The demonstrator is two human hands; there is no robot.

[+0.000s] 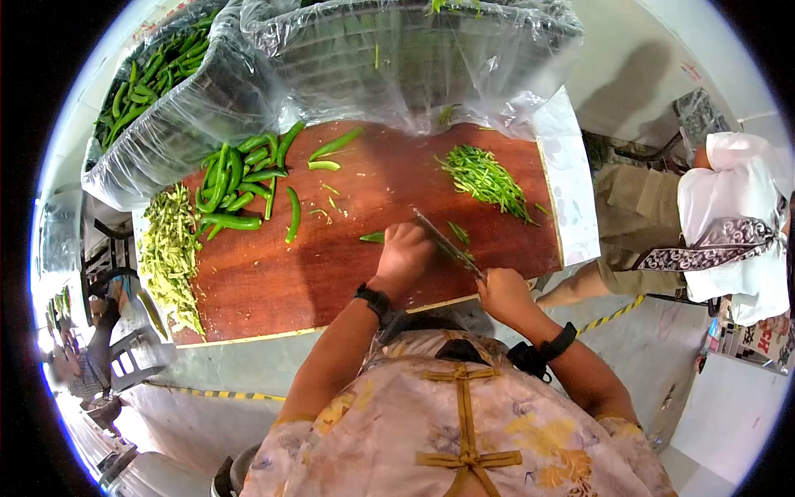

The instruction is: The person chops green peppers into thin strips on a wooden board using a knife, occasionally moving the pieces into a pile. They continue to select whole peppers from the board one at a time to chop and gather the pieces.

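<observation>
My left hand presses curled fingers down on a green chili pepper. Only the pepper's left end shows; the rest is under the hand. In my right hand is the handle of a knife, whose blade slants up and left beside my left fingers. Cut green pieces lie just right of the blade. Farther right is a heap of sliced green chili. Whole green chili peppers are piled at the left of the reddish-brown board, beside pale scraps.
Behind the board stand a plastic-lined crate and another lined container full of green chilies. A person in a white shirt is close on the right. Yellow-black tape marks the floor.
</observation>
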